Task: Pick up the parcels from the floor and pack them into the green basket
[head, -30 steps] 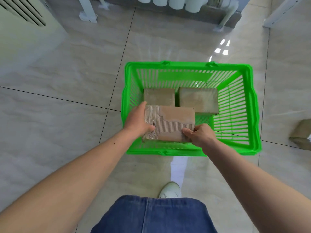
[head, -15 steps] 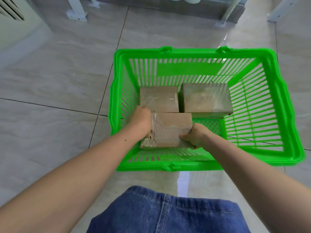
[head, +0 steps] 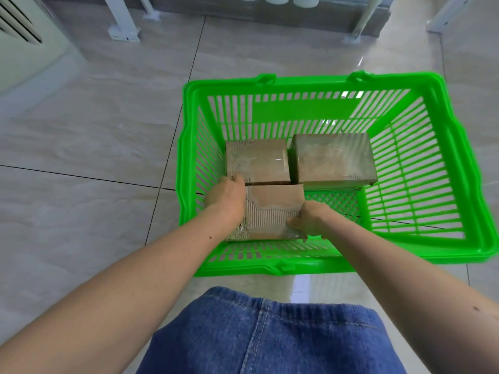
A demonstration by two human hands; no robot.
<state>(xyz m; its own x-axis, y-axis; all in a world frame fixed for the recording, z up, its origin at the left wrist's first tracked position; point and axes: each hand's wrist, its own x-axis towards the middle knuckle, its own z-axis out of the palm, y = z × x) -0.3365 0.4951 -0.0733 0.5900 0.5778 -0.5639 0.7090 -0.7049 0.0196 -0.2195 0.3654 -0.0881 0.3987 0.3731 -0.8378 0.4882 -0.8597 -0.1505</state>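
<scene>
The green basket stands on the tiled floor in front of me. Inside it, at the near left, lies a taped brown parcel with torn corrugated card showing. My left hand grips its left end and my right hand grips its right near corner. Two more brown parcels lie behind it: a smaller one at the back left and a larger one at the back right, side by side.
The basket's right half shows bare green mesh. White frame legs stand at the back left and another white leg at the back right. A pale cabinet stands at the far left. My denim-clad leg is below.
Both hands have lowered the torn parcel from above the basket's near rim down into the near left of the basket. My head has moved closer over the basket.
</scene>
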